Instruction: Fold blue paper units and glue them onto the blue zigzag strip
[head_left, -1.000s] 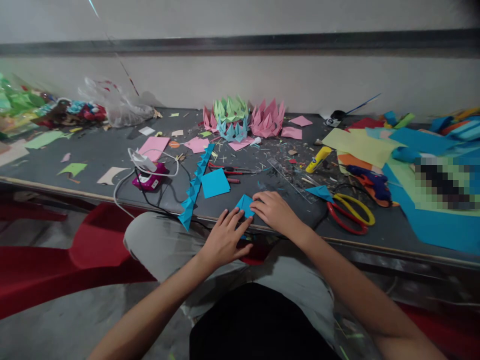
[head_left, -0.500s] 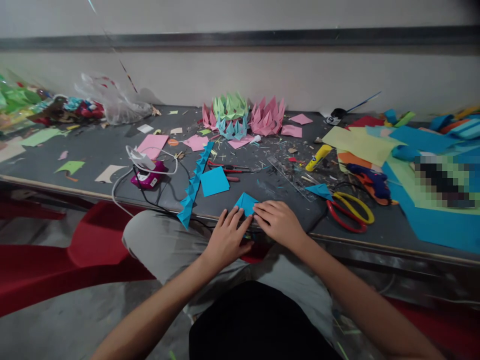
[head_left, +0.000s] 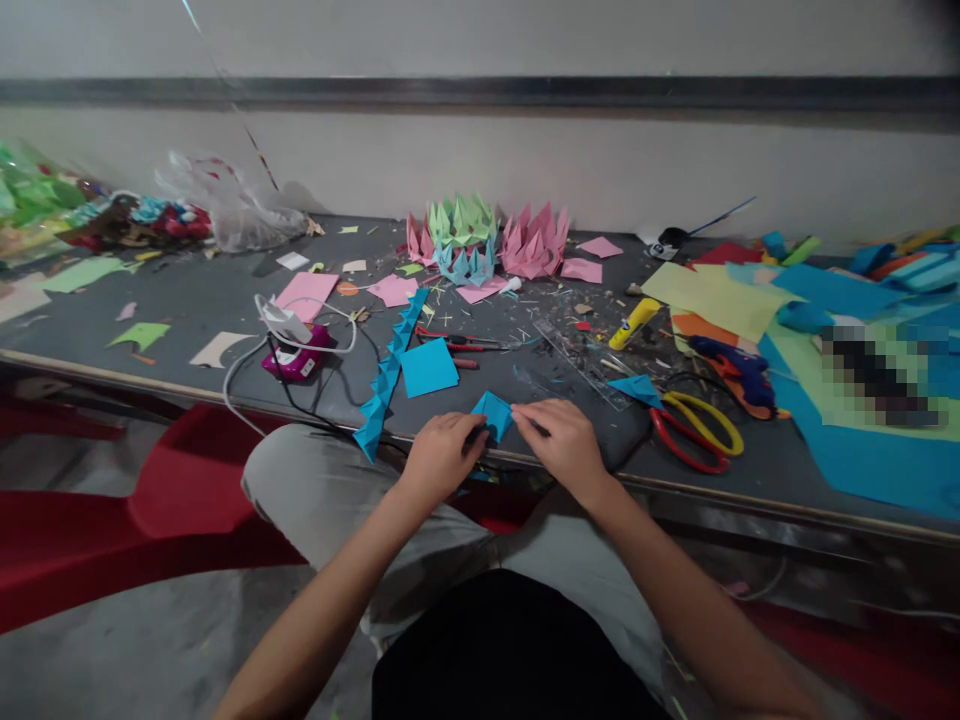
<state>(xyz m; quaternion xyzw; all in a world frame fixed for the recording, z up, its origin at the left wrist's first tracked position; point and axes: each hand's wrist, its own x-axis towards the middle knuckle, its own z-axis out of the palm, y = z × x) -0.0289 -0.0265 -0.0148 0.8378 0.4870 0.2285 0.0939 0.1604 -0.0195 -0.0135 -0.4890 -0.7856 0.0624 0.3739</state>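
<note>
A small blue folded paper (head_left: pixel 495 412) is at the table's front edge, between my two hands. My left hand (head_left: pixel 444 452) pinches its left side, fingers curled. At its right corner, the thumb and fingertips of my right hand (head_left: pixel 561 440) are closed on the paper. To the left lies a blue paper square (head_left: pixel 429 367), beside a long strip of joined blue folded triangles (head_left: pixel 390 375). A single blue folded piece (head_left: pixel 636 388) rests on the right, touching the scissors (head_left: pixel 697 430) with red and yellow handles.
Behind stand folded-paper crowns in pink (head_left: pixel 535 242) and green (head_left: pixel 461 220). A yellow glue stick (head_left: pixel 634 323), a clear ruler (head_left: pixel 581 362), and a purple power adapter (head_left: pixel 298 355) with cables lie around. Coloured sheets (head_left: pixel 862 460) cover the right side; a red chair (head_left: pixel 180 470) stands left.
My left hand has gone from fingers spread flat on the paper to pinching its left side. The right fingers have drawn together at the right corner. The paper's folds now look partly lifted.
</note>
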